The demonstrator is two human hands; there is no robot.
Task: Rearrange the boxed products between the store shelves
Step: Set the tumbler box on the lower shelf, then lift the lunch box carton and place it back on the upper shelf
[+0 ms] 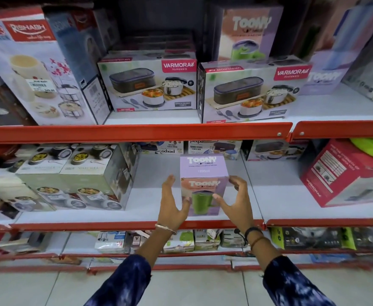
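A lilac Toony tumbler box (204,173) stands upright on the middle shelf (276,191), near its front edge. My left hand (173,202) is at the box's left side, fingers spread, the thumb touching the front face. My right hand (236,199) is at the right side, fingers curled and apart, the thumb across the box's front. Neither hand is clamped on the box. On the upper shelf stand two Varmora lunch boxes (148,82) (252,91), with another Toony box (249,32) behind them.
A tall Rishabh box (33,62) fills the upper left. Green-white casserole boxes (75,177) sit left of the tumbler box, a red Varmora box (344,173) to the right. Pexpo boxes (194,146) line the back. The red shelf lip (137,131) overhangs above.
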